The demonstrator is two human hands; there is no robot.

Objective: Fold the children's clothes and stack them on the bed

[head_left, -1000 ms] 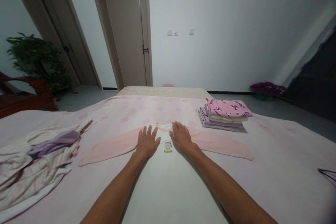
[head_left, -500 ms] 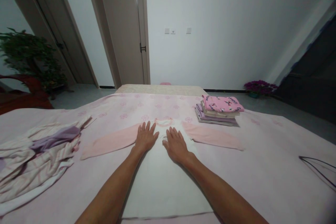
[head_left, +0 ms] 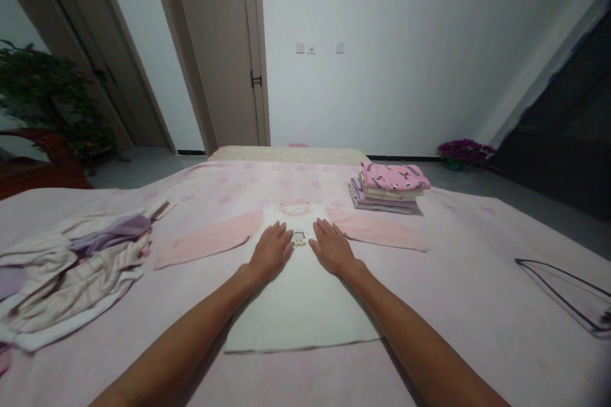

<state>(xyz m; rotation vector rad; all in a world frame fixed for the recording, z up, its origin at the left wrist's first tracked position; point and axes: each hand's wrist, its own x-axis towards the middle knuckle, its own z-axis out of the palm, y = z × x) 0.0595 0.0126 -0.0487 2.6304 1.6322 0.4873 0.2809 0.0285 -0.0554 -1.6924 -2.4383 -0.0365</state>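
Note:
A white long-sleeved shirt (head_left: pixel 305 311) with pink sleeves and a pink neckline lies spread flat, its collar away from me. Both sleeves stretch out to the sides. My left hand (head_left: pixel 273 249) rests flat on the left of its chest, fingers extended. On the right of the chest lies my right hand (head_left: pixel 333 248), also flat, with the fingers close together and pointing forward. Between the hands a small printed picture with yellow marks shows on the fabric. Neither hand grasps the cloth.
The shirt lies on a pink flowered cover (head_left: pixel 468 280). A stack of folded clothes (head_left: pixel 394 178) stands at the back right. Crumpled striped and purple clothes (head_left: pixel 86 267) heap up on the left. A black wire hanger (head_left: pixel 558 299) lies near the right edge.
Both hands have slid from near the collar down the chest toward me, and slightly apart. The chest print now shows between them. The view has shifted a little, revealing more of the hanger.

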